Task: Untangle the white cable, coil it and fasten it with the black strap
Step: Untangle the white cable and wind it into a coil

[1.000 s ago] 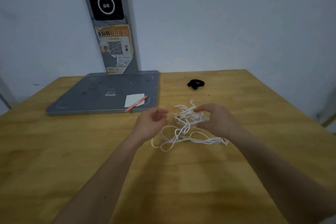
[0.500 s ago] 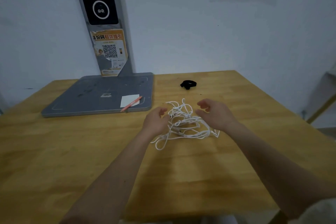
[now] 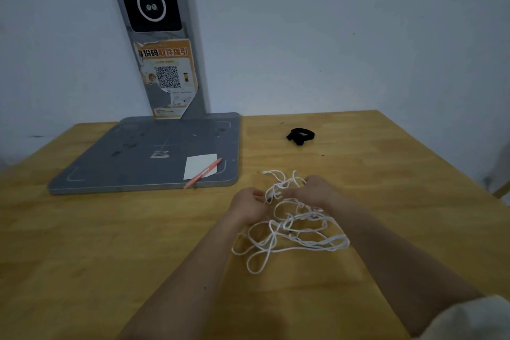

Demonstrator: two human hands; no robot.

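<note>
A tangled white cable [image 3: 289, 232] hangs in loose loops between my two hands over the wooden table [image 3: 110, 243]. My left hand [image 3: 248, 205] pinches strands at the tangle's upper left. My right hand [image 3: 317, 192] grips the upper part of the tangle from the right, fingers curled into the strands. The lower loops trail toward me and touch the tabletop. The black strap [image 3: 300, 136] lies curled on the table, well beyond my hands and apart from the cable.
A grey flat base [image 3: 154, 154] with an upright post [image 3: 165, 36] stands at the back left. On it lie a white paper slip [image 3: 200, 165] and an orange pen [image 3: 202, 173]. A wall runs behind the table; the table's right edge slants at the far right.
Both hands have closed in on the upper part of the tangle and lifted it. The right hand, open half a second ago, now grips the strands. The loops have spread lower.
</note>
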